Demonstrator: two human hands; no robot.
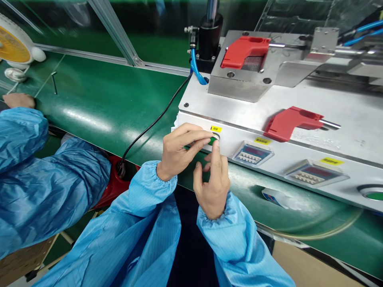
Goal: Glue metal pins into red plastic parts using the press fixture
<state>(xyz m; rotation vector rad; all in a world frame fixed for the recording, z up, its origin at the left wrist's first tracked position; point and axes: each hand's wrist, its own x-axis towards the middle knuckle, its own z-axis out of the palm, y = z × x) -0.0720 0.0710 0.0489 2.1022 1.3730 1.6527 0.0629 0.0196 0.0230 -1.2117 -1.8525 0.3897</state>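
Two hands meet at the green button

The left hand (178,149) has its thumb and pointing finger close together, tips by the green button (212,141). I can't tell if they pinch anything. The right hand (214,185) pokes one long finger up to the button from 6 o'clock. Its thumb stands apart and its other fingers curl loosely, around nothing I can see. I think the button is the step going on now. A push there would need one straight finger, with the other hand out of its way. I can't see if the button is pushed in.

The button is on the front of a white box (196,95). On top, at 1 o'clock, a metal block (239,87) holds a red piece (239,52). At 3 o'clock, a second red piece (290,121) lies loose, partly over the box's front edge. Between 3 and 4, a small panel (251,154) sits in a clear case (269,154). At 9 o'clock, well apart, is a co-worker's hand (19,99).
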